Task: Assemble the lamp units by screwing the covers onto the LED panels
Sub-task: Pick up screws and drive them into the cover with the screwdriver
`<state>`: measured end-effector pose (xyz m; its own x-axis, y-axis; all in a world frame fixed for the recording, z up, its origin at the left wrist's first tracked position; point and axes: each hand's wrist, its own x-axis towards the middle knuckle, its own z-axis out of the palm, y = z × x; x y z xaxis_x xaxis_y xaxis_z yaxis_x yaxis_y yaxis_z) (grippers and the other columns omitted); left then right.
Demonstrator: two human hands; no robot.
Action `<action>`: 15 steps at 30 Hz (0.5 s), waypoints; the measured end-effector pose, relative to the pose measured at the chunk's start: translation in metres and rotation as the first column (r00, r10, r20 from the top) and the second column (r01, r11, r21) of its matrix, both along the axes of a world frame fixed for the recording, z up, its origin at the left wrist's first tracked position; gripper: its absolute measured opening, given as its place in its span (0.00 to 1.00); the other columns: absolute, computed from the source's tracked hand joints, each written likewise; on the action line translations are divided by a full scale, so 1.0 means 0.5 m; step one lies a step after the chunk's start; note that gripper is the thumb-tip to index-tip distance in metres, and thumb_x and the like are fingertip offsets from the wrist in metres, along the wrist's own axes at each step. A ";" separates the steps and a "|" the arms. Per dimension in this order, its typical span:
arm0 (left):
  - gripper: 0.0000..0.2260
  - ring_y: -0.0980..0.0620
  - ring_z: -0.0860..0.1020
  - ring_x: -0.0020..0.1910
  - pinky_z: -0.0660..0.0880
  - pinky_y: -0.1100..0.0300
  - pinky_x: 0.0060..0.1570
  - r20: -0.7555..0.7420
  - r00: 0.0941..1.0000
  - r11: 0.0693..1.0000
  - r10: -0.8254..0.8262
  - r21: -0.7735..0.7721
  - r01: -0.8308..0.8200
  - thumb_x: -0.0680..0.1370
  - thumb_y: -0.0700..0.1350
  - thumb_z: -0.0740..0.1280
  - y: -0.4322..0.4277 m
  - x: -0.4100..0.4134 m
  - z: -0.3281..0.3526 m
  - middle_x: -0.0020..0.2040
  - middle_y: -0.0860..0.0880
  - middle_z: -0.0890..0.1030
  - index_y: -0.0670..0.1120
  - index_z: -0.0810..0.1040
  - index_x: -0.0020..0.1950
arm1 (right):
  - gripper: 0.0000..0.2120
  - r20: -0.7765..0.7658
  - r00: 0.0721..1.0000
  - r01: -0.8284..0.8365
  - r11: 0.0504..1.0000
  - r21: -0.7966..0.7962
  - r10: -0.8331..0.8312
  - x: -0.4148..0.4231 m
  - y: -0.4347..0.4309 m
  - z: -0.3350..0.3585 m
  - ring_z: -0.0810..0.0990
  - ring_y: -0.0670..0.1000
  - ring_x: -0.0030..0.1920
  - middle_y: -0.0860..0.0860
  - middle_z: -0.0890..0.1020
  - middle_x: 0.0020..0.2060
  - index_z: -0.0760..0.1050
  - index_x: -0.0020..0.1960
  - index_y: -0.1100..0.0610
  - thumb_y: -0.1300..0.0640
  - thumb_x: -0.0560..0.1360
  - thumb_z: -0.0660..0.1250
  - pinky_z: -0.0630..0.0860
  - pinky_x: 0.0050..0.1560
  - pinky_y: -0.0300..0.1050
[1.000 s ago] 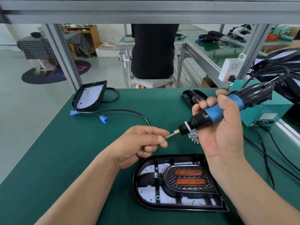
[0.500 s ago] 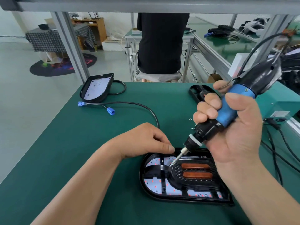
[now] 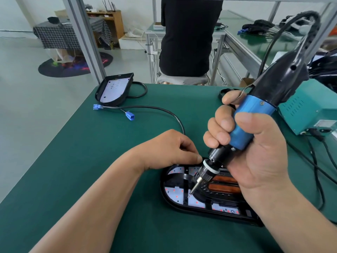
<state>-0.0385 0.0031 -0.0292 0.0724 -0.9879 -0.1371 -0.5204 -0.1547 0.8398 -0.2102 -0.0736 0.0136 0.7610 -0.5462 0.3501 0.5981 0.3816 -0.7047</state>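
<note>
We judge this unit part-done: the cover [image 3: 182, 177] sits on the LED panel [image 3: 173, 193] on the desk [image 3: 82, 170], with the screwdriver [image 3: 253, 117] bit tip on the cover's left bend. Above the cover, our right hand [image 3: 259, 161] wraps its fingers [image 3: 221, 123] tight round the screwdriver. Our left hand [image 3: 169, 150] lies curled at the cover's far rim; whether it pinches that rim we cannot tell.

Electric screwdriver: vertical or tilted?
Tilted: the electric screwdriver, gripped by the right hand, leans up and right from its bit tip, down at the lamp unit.
</note>
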 end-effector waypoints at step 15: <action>0.18 0.65 0.67 0.26 0.63 0.74 0.28 -0.003 1.000 0.999 0.001 -0.036 -0.001 0.77 0.48 0.76 0.002 -0.005 0.006 0.25 0.62 0.71 0.61 0.79 0.29 | 0.13 -0.007 0.999 -0.038 0.994 -0.107 0.037 0.004 0.009 -0.014 0.72 0.50 0.30 0.51 0.72 0.34 0.75 0.55 0.57 0.62 0.71 0.63 0.75 0.37 0.46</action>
